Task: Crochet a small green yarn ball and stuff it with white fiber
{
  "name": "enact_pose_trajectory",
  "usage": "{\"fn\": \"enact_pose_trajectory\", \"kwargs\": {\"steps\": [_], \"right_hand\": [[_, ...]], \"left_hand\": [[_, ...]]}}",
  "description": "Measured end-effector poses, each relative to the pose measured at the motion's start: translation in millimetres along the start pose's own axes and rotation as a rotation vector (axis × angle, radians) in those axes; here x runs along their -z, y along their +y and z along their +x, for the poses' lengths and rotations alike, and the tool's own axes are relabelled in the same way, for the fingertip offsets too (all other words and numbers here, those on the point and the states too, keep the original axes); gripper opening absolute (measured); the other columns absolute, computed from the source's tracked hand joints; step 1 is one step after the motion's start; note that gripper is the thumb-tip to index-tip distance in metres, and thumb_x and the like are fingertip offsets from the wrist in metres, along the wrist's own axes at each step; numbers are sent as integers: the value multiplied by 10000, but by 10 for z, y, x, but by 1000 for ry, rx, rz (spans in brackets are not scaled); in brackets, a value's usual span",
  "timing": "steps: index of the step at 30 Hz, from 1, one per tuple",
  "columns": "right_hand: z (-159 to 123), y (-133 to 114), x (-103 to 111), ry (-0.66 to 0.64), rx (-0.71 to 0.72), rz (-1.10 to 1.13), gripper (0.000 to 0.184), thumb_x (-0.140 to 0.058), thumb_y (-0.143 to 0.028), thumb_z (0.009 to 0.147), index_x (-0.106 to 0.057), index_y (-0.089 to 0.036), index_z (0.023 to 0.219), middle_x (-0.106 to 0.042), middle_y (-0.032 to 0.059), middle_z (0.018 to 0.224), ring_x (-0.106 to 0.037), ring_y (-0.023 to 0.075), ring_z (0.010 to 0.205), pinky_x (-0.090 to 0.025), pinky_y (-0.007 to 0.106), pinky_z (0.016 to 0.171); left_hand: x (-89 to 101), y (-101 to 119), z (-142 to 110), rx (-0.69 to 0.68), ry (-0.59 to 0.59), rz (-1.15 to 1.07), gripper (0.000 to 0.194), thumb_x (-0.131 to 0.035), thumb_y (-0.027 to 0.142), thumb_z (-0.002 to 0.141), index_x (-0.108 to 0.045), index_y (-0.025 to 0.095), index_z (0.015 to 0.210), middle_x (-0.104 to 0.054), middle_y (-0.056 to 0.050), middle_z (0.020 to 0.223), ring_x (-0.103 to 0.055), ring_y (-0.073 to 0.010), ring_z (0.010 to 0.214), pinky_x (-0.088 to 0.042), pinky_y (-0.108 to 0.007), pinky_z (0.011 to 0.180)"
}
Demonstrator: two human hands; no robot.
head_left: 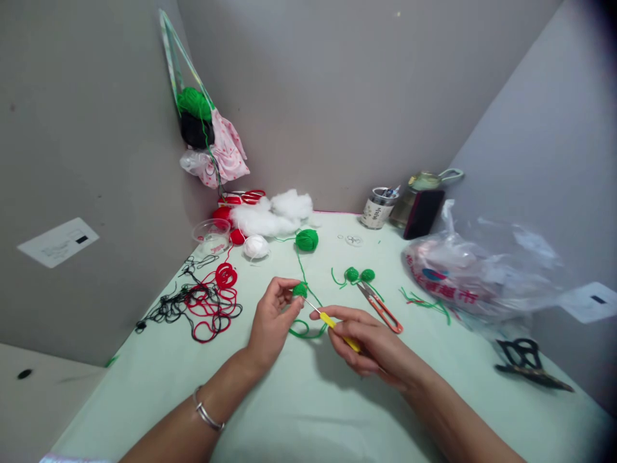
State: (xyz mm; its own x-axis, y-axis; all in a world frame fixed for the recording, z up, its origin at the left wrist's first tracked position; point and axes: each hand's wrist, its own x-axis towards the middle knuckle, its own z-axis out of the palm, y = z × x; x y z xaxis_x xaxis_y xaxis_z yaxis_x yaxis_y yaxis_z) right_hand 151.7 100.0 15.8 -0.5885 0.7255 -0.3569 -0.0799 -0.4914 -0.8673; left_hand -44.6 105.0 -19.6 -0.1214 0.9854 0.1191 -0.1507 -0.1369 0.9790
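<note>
Between the thumb and fingers of my left hand (pixel 274 315) is a small green crochet piece (pixel 299 290). My right hand (pixel 362 337) grips the yellow handle of a crochet hook (pixel 332 321), whose metal tip meets the green piece. Green yarn runs from the piece back to a green yarn ball (pixel 307 240), and a loose loop of it (pixel 301 331) lies beneath my hands. Two small green crocheted balls (pixel 359 274) rest beyond my right hand, beside orange-handled thread snips (pixel 383 310).
Tangled black yarn (pixel 168 305) and red yarn (pixel 212 308) spread on the left. White stuffing (pixel 270 215) and a white yarn ball (pixel 256 246) lie at the back. A plastic bag (pixel 463 270), a pen can (pixel 378 209) and a black claw clip (pixel 527 366) stand or lie on the right.
</note>
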Motion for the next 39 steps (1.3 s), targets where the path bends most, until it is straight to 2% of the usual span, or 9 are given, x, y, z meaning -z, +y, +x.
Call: {"fn": "enact_pose_trajectory", "kwargs": {"steps": [7,13,15,20,25,29,35,37,39], "right_hand": [[60,19,85,-89,1,202,310,-669,-244,854,-704,-127,1139,-460,-109,509,-80,14,340,-132,165,303],[70,82,48,-135,60,235,253,-659,-195,863,-688,-160,1112,-530,-72,568,-231,34,363,-278,161,349],[81,98,32,-149,54,248,247,-663,-193,860,-682,-173,1105,-540,-72,575,-250,40,357,-282,168,345],[126,122,23,-70,51,228,198,-691,-310,939,-694,-143,1046,-395,-116,491,-161,34,378,-184,163,347],[147,116,4,-12,32,203,225,-764,-302,818,-663,-150,949,-495,-81,597,-236,25,409,-175,187,385],[103,129,-72,95,154,-66,205,-632,-376,918,-611,-182,982,-429,-94,588,-253,59,432,-196,222,430],[-3,240,-191,208,483,-857,128,-446,-286,1020,-543,-205,998,-394,-64,669,-333,128,592,-258,287,589],[-15,257,-204,194,531,-959,86,-449,-244,1005,-529,-212,1003,-413,-62,670,-326,131,583,-241,301,601],[-9,247,-202,179,513,-883,63,-485,-261,999,-532,-219,1000,-422,-61,669,-338,129,577,-243,293,588]], "left_hand": [[-13,-58,-8,-31,-9,42,254,-766,284,839,-644,196,1043,-673,-22,943,-638,-179,914,-496,-321,885],[-21,-79,-19,-9,-47,61,245,-744,304,849,-643,190,1041,-670,-20,916,-639,-173,873,-502,-318,843],[-35,-81,-34,-2,-61,62,235,-740,304,848,-641,194,1031,-668,-16,910,-637,-170,862,-503,-315,834],[-73,-103,-63,10,-88,76,202,-721,289,854,-632,202,1013,-675,-9,894,-642,-166,856,-501,-313,836],[-86,-133,-67,21,-108,104,183,-717,269,843,-628,196,985,-643,3,860,-608,-152,819,-483,-291,799],[-105,-106,-40,49,-168,92,131,-672,281,862,-592,198,923,-629,18,808,-601,-131,716,-475,-261,678],[-115,-59,-22,47,-201,52,103,-632,230,828,-547,209,883,-601,49,730,-604,-112,620,-461,-234,602],[-102,-61,-35,28,-202,51,94,-630,234,837,-560,208,895,-605,46,736,-608,-114,628,-469,-235,610],[-84,-74,-42,-2,-202,57,90,-634,236,848,-588,203,917,-627,28,780,-626,-122,677,-486,-242,646]]}}
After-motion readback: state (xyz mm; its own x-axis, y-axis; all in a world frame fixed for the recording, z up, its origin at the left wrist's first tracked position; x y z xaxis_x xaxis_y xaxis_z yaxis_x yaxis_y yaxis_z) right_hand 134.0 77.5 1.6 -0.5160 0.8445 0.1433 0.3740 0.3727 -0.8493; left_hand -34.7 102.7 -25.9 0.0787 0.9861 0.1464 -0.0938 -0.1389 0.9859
